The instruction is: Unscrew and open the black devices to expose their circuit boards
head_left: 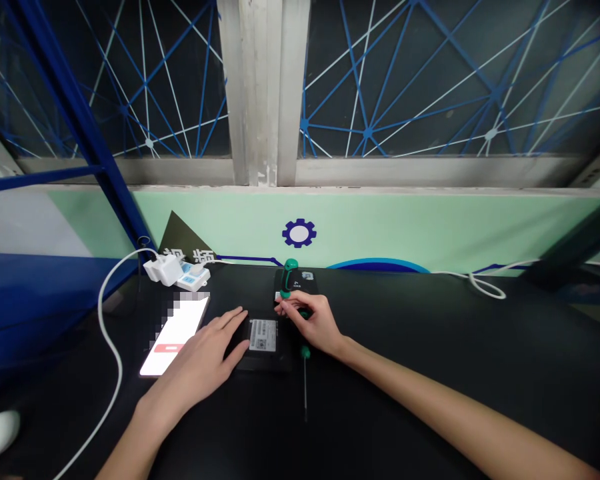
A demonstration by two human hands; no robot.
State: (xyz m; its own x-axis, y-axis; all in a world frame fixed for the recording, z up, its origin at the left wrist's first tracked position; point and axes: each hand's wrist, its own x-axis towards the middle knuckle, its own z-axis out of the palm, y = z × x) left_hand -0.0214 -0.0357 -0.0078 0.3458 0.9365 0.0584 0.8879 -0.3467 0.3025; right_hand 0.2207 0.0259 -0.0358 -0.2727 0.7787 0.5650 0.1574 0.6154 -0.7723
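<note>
Black flat rectangular device with a white printed label (263, 335) is lying on the black table (430, 400), nearer to its far edge. The left hand (205, 350) is resting palm down, fingers extended and slightly spread, along the device's left side, gripping nothing. The right hand (313, 320) is pinching a green-and-black-handled screwdriver (291, 275) between closed fingers, handle pointing up; I cannot tell where its tip is touching. A second green-handled screwdriver (305, 383) is lying just beside the device's right side, its shaft pointing away from the table's far edge.
</note>
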